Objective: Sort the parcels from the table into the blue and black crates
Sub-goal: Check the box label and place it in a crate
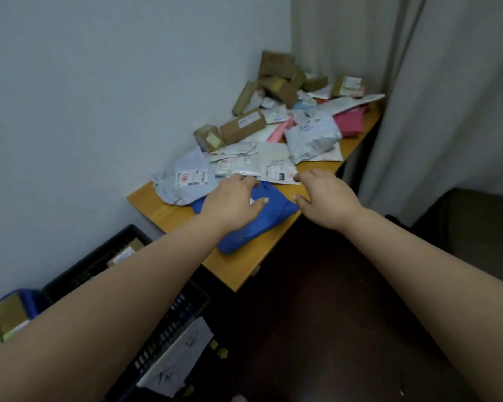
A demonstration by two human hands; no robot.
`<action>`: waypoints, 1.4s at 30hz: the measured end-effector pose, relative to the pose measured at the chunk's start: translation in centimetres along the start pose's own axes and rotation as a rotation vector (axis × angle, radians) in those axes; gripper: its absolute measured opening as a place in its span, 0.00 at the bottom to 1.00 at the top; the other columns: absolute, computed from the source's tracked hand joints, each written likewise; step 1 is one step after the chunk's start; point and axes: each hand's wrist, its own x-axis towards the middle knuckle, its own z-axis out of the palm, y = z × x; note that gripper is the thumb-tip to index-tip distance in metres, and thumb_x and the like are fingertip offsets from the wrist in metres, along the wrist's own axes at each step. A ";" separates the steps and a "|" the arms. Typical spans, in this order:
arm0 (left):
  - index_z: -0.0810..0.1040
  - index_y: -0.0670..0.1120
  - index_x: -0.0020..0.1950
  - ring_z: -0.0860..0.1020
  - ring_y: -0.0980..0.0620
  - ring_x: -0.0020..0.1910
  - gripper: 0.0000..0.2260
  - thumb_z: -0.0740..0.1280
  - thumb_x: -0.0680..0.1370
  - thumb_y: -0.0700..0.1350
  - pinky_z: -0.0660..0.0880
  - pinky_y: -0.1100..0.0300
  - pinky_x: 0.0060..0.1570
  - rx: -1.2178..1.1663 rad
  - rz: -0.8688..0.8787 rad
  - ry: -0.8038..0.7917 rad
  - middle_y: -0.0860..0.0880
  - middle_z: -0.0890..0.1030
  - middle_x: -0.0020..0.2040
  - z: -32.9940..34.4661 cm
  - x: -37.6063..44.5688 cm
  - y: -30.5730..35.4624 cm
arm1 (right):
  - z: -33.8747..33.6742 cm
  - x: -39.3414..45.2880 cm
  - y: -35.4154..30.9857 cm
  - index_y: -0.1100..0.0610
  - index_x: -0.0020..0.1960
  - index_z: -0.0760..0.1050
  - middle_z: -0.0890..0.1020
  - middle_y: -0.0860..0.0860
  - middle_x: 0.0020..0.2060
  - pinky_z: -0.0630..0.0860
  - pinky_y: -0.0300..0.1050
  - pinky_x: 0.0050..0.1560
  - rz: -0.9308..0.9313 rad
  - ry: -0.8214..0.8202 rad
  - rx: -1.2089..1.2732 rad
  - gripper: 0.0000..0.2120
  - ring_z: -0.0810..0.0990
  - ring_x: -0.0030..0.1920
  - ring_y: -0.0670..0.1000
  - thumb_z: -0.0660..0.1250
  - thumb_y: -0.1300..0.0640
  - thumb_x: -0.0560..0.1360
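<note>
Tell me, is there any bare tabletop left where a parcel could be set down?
Yes, mostly at the near end: bare wood of the table in front of the blue parcel, and a strip at the near left corner, between the wall and the grey mailer. Farther back, boxes and mailers crowd it.

curtained room corner, parcels (288, 123) heaped on wooden table (235, 271)

Both bare arms reaching forward; left hand (233, 203) lying palm-down with fingers spread, right hand (324, 198) hovering, fingers loosely bent.
</note>
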 end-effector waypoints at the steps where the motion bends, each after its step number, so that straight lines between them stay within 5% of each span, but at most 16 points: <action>1: 0.68 0.48 0.71 0.72 0.44 0.62 0.22 0.61 0.81 0.56 0.72 0.50 0.58 -0.006 0.022 -0.016 0.45 0.72 0.64 0.0 1.0 0.4 | -0.3 0.1 0.9 0.57 0.69 0.68 0.74 0.57 0.63 0.70 0.52 0.62 0.022 0.009 0.005 0.21 0.69 0.65 0.59 0.63 0.52 0.79; 17: 0.69 0.48 0.71 0.70 0.45 0.66 0.22 0.62 0.80 0.57 0.70 0.51 0.59 0.016 -0.037 -0.057 0.45 0.73 0.66 1.7 19.7 -5.9 | 1.7 19.1 7.6 0.57 0.72 0.66 0.72 0.57 0.67 0.68 0.50 0.62 0.029 -0.061 0.031 0.22 0.67 0.67 0.57 0.62 0.52 0.80; 24: 0.72 0.50 0.68 0.73 0.51 0.63 0.21 0.61 0.79 0.59 0.71 0.54 0.59 -0.206 -0.112 0.123 0.50 0.75 0.65 0.5 26.5 -8.6 | 2.9 28.9 10.0 0.57 0.72 0.66 0.72 0.57 0.67 0.70 0.53 0.63 0.048 -0.089 0.062 0.23 0.68 0.68 0.58 0.63 0.51 0.80; 30: 0.73 0.48 0.67 0.74 0.51 0.61 0.20 0.63 0.79 0.57 0.68 0.60 0.54 -0.384 -0.283 0.174 0.48 0.76 0.63 1.7 33.3 -10.6 | 5.8 38.5 12.5 0.59 0.69 0.70 0.76 0.58 0.62 0.71 0.51 0.59 -0.030 -0.078 0.116 0.20 0.72 0.64 0.58 0.64 0.53 0.78; 42: 0.75 0.43 0.64 0.76 0.48 0.58 0.19 0.65 0.79 0.53 0.72 0.58 0.55 -0.549 -0.690 0.104 0.44 0.78 0.59 10.1 49.6 -12.9 | 13.4 58.5 21.0 0.60 0.68 0.69 0.74 0.61 0.63 0.70 0.52 0.62 -0.097 -0.311 0.259 0.20 0.72 0.63 0.60 0.63 0.55 0.79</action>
